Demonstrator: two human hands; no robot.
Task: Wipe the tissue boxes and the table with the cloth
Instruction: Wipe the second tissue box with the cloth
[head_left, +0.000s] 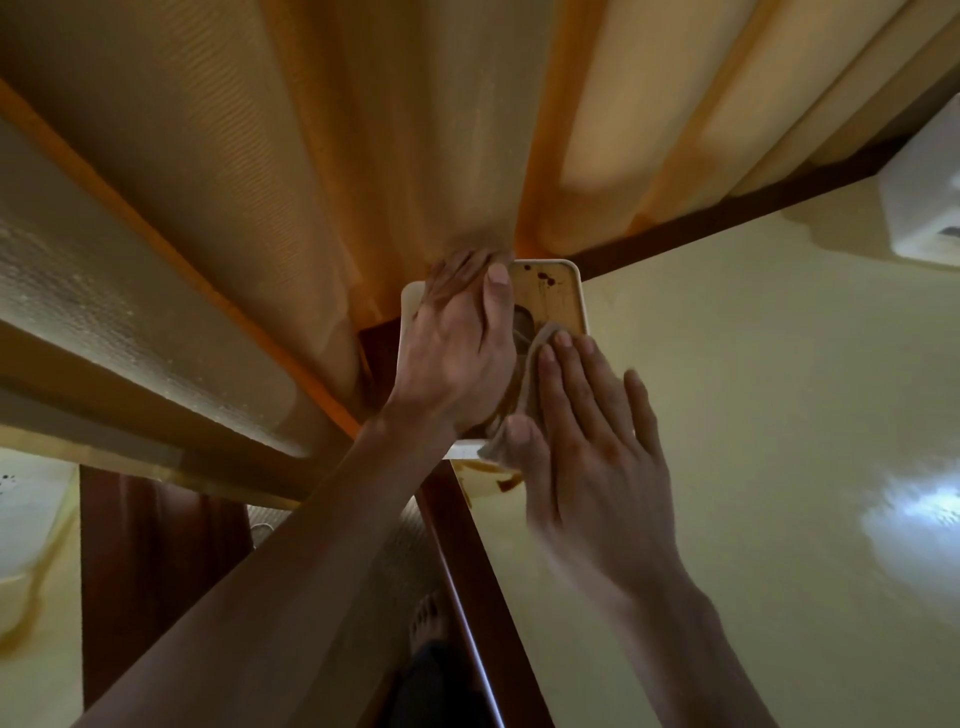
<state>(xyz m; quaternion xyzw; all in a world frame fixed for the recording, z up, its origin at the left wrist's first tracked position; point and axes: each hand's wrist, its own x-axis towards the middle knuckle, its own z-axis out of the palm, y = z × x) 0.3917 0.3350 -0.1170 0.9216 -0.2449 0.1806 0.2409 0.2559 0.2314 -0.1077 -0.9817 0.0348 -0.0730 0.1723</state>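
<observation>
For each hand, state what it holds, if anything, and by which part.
The left hand grips the tissue box across its top at the far-left corner. The right hand presses the cloth flat with straight fingers, gripping nothing.

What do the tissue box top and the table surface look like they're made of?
Tissue box: a tan, wood-look top panel in a white rounded frame, probably plastic; brown stains sit on it. Table: pale yellow, glossy, likely laminate, since it mirrors a light; dark wood-coloured edge.
</observation>
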